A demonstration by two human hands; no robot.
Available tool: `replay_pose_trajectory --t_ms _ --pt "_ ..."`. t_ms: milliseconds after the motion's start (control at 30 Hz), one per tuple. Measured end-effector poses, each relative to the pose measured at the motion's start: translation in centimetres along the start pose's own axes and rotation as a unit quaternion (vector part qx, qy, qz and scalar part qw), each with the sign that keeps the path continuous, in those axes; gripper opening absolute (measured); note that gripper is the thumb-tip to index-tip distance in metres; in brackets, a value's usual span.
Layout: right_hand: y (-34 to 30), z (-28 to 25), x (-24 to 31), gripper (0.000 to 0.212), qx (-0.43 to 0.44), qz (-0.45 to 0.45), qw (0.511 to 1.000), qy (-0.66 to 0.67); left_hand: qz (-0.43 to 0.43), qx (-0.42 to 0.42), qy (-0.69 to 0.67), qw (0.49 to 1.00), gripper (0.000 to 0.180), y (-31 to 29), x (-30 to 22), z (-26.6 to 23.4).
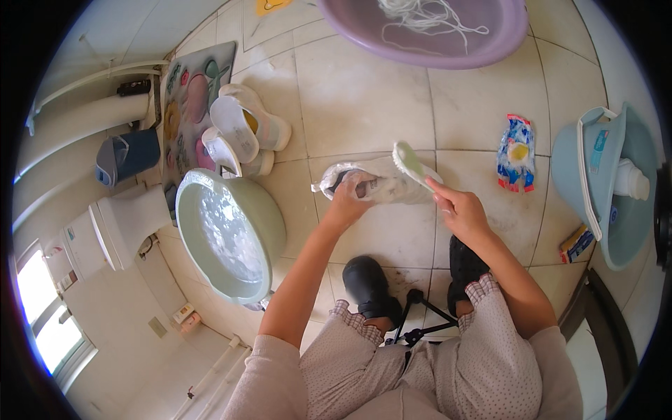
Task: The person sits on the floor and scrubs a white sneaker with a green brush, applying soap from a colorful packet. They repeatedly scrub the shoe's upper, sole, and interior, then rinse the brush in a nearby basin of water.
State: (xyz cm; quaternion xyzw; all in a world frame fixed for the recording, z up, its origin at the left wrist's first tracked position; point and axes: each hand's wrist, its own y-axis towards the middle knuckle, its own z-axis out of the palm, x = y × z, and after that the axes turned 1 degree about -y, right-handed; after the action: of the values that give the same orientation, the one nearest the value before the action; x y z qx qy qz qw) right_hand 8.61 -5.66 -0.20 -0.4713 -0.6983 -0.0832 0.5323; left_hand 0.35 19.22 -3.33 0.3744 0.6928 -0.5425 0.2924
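My left hand (346,201) grips a wet white shoe (399,187) at its collar, with fingers around the opening. The shoe lies across the tiled floor in front of me, its toe pointing right and foam on its surface. My right hand (463,213) is closed on the handle of a pale green scrub brush (410,162). The brush's bristled head is raised over the shoe; whether any bristles touch it I cannot tell. To the left stands a light green basin (277,231) of soapy water. Beyond it sit more white shoes (269,129).
A purple basin (420,59) with white laces (434,21) is at the far side. On the right are a torn blue-and-red packet (516,155) and a blue bucket (574,168) holding a white bottle (631,180). A patterned mat (190,87) and a toilet (126,224) are left. Black stool legs (414,297) stand between my feet.
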Motion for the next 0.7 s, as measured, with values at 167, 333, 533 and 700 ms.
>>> replay_pose_trajectory --t_ms 167,333,533,700 --pt "-0.6 0.2 -0.4 0.036 -0.034 -0.015 0.999 0.003 0.089 -0.126 -0.018 0.988 0.050 -0.7 -1.7 1.8" --pt "-1.2 0.9 -1.3 0.035 -0.038 -0.019 0.999 0.010 -0.099 -0.245 -0.361 0.894 0.048 -0.9 -2.0 3.8" --pt "-1.9 1.9 -0.2 0.036 0.021 0.027 0.998 0.047 -0.206 -0.141 -0.432 0.867 0.040 -0.2 -3.2 2.8" --pt "-1.4 1.5 -1.8 0.035 -0.037 0.014 0.991 0.128 -0.111 -0.131 -0.315 0.934 0.053 -0.8 -5.1 3.7"
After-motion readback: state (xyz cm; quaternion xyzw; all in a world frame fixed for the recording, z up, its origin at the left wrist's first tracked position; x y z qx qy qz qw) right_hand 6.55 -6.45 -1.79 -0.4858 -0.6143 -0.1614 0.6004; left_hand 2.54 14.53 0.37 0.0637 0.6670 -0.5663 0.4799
